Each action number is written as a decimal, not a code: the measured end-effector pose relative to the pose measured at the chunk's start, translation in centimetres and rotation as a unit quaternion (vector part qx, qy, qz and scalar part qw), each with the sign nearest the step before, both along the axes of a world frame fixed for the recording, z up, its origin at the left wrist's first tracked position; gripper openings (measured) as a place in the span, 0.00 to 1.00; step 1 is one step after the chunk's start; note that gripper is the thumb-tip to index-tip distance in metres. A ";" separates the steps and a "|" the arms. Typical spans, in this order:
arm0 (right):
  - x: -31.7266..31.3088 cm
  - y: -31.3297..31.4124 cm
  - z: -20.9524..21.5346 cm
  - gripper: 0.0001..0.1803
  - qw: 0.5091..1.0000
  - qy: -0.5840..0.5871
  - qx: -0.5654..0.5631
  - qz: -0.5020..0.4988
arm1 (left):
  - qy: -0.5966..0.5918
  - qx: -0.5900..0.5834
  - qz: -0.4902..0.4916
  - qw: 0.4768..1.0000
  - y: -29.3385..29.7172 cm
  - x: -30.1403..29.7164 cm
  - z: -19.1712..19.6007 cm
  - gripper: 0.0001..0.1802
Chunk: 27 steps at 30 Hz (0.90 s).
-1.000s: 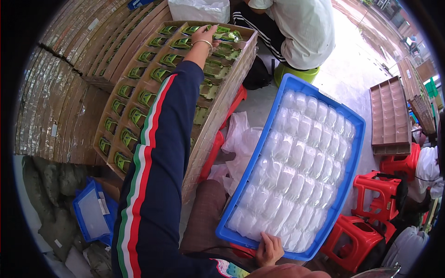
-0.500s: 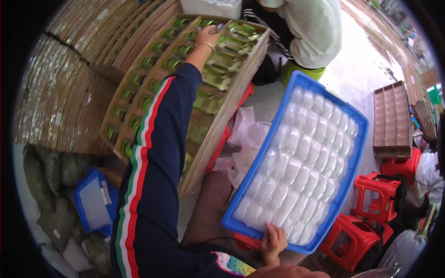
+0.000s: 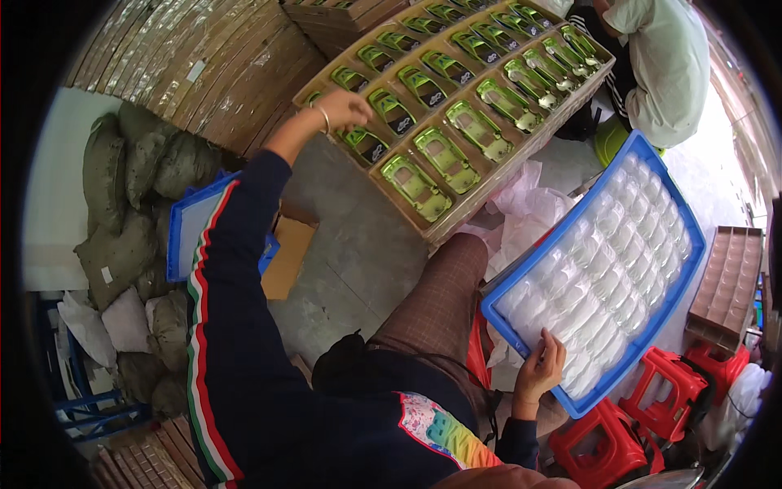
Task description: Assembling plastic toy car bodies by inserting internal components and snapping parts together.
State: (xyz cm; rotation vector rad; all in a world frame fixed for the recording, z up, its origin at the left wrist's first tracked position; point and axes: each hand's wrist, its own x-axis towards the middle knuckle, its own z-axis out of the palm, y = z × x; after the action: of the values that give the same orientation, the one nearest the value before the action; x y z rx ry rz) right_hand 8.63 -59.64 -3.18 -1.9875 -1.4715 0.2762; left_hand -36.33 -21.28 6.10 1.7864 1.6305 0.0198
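My left hand is stretched over the near-left part of a brown compartment tray, its fingers loosely apart and nothing visible in them. Beneath and beside it sit green toy cars with black tops, one to a compartment. Along the row nearest me lie green car shells. My right hand grips the near-left edge of a blue plastic tray, fingers bent over its rim. Rows of white pieces wrapped in clear film fill this tray.
A person in a pale shirt sits on a green stool at the far right. Red stools and an empty compartment tray stand right. Dark sacks, stacked trays and a cardboard box are left.
My left hand has drawn back from the tray's far end to its near-left part. The view has swung left. My right hand stays at the blue tray's edge.
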 end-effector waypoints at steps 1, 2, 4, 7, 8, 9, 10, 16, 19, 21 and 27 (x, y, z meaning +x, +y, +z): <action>-0.1 -0.1 0.2 0.14 1.000 0.001 0.004 0.002 | 0.029 0.056 -0.054 0.997 -1.7 -0.8 -0.9 0.12; -0.2 -0.2 0.3 0.14 1.000 -0.002 0.009 -0.001 | 0.057 0.112 -0.111 0.986 -3.1 -1.3 -1.7 0.13; 0.3 -0.9 0.2 0.14 1.000 -0.007 0.012 -0.013 | 0.118 0.085 -0.099 0.984 -4.8 2.0 -1.5 0.16; 0.9 -1.1 0.0 0.15 1.000 0.014 0.021 -0.009 | 0.227 0.226 -0.186 0.929 -5.4 2.9 -2.6 0.20; 1.1 -1.1 -0.2 0.15 0.999 0.044 0.027 -0.002 | 0.263 0.257 -0.216 0.905 -5.2 2.2 -3.4 0.19; 1.1 -1.2 0.2 0.15 0.997 0.080 0.005 -0.018 | 0.325 0.225 -0.239 0.887 -5.1 3.5 -2.2 0.20; 1.7 -1.3 -0.2 0.15 0.995 0.089 0.048 0.004 | 0.341 0.230 -0.276 0.868 -4.8 3.3 -2.1 0.20; 4.5 -2.6 1.9 0.11 0.986 0.122 0.081 -0.076 | 0.342 0.176 -0.298 0.873 -4.5 2.3 0.0 0.12; 7.5 -3.5 1.9 0.10 0.984 0.113 0.075 -0.113 | 0.260 0.253 -0.333 0.871 -5.3 2.0 0.7 0.09; 9.6 -3.5 0.9 0.10 0.981 0.115 0.059 -0.142 | 0.235 0.263 -0.305 0.884 -5.8 1.5 0.9 0.10; 10.2 0.2 0.6 0.09 0.989 0.101 0.030 -0.103 | -0.005 0.446 -0.171 0.879 -7.0 0.0 0.2 0.11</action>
State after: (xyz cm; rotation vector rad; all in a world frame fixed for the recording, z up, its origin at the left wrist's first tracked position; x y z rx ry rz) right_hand 18.84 -59.43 -2.55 -1.9811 -1.1267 0.3289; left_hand -36.36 -28.23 6.30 2.7293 1.3472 0.7204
